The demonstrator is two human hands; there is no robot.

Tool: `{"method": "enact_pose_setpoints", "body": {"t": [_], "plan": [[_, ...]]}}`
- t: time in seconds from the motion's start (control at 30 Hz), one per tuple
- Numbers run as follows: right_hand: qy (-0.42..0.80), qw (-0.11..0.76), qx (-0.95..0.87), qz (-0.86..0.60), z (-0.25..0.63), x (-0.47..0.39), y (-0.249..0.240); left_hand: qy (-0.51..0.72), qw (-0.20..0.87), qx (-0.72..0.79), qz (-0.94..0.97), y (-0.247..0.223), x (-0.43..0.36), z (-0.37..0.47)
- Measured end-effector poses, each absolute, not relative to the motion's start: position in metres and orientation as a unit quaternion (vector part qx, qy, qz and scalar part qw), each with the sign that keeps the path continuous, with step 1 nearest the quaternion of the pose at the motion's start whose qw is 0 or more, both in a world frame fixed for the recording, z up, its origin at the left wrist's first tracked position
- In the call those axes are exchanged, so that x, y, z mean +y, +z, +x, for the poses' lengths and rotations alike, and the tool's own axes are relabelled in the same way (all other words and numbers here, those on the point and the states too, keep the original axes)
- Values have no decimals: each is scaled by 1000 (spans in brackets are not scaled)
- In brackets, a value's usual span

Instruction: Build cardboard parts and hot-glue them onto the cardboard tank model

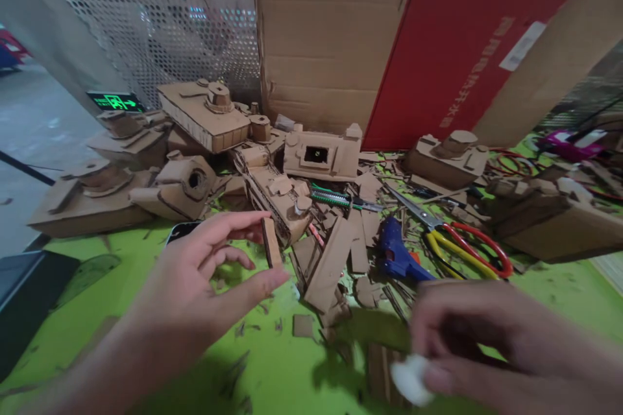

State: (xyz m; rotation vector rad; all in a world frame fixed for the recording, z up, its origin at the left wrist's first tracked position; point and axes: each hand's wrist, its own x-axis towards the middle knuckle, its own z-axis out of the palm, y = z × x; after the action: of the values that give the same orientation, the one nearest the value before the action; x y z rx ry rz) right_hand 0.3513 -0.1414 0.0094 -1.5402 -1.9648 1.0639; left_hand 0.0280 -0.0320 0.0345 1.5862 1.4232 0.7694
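A small rectangular cardboard piece [271,243] is pinched on edge between the thumb and index finger of my left hand [209,272]. At the lower right, my right hand [477,343], blurred by motion, grips a small white rounded object [411,379] whose kind I cannot make out. Under that object a brown cardboard piece [382,369] lies on the green table [272,363]. Beyond the hands are a blue glue gun [396,249], scissors with red and yellow handles [450,233], and a green utility knife [335,197].
Several cardboard models stand around, including a long one [209,113] at the back and one with a dark square opening [321,152]. Cardboard strips [331,266] and scraps litter the middle. A dark box [29,298] sits left. A red panel [462,32] rises behind.
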Motion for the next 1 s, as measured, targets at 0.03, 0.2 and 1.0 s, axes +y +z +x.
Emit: {"method": "enact_pose_setpoints", "body": {"t": [0.03, 0.2, 1.0], "plan": [[402, 171, -705, -558, 344, -129, 11, 287, 386, 578, 660, 35, -30, 26], [359, 91, -735, -568, 320, -103, 9, 232, 250, 604, 720, 42, -23, 22], [12, 218, -903, -370, 252, 1, 57, 57, 50, 526, 847, 96, 32, 56]]}}
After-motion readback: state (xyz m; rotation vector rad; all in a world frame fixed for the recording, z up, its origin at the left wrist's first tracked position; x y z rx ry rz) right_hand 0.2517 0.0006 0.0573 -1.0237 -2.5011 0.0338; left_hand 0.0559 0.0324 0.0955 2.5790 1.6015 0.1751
